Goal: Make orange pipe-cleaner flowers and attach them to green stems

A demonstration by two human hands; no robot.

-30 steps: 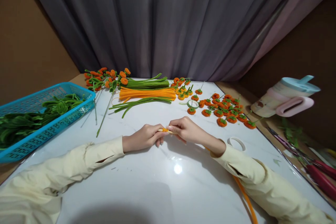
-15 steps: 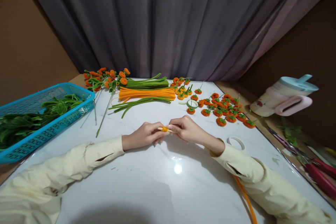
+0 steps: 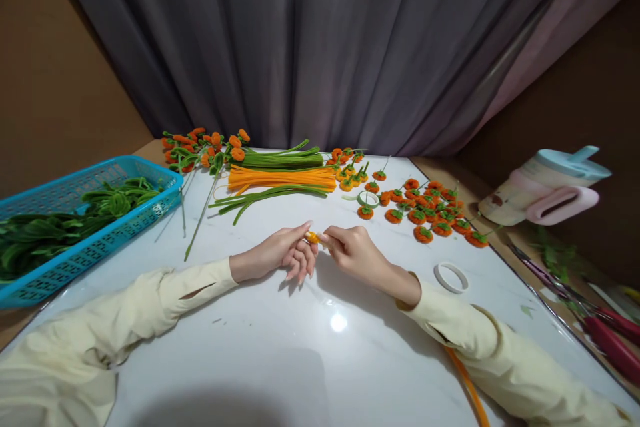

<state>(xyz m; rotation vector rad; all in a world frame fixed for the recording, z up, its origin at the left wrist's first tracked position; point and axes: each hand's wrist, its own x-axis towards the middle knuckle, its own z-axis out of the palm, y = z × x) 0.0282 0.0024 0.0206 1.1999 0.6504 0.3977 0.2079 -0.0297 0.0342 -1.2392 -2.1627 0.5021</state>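
Over the middle of the white table [image 3: 250, 373] a small coil of orange pipe cleaner [image 3: 313, 237] sits wound round a thin pale stick. My right hand [image 3: 359, 252] pinches the stick's right part between thumb and fingers. At the coil's left end is my left hand [image 3: 280, 248], its thumb raised and its other fingers spread below. Whether a left fingertip still touches the coil, I cannot make out. Under my right forearm an orange pipe cleaner [image 3: 470, 383] trails toward the front edge.
A blue basket [image 3: 145, 197] of green fuzzy leaves stands left. Behind my hands lie orange pipe cleaners [image 3: 280, 178], green pipe cleaners [image 3: 280, 159] and orange flowers [image 3: 237, 143]. Right are round orange pieces [image 3: 425, 213], tape rolls [image 3: 451, 277], a cup [image 3: 520, 193] and red-handled pliers [image 3: 613, 347].
My left fingers have loosened from their grip on the stick and fanned out, the thumb lifting. The coil has risen slightly, and my right hand still pinches the stick.
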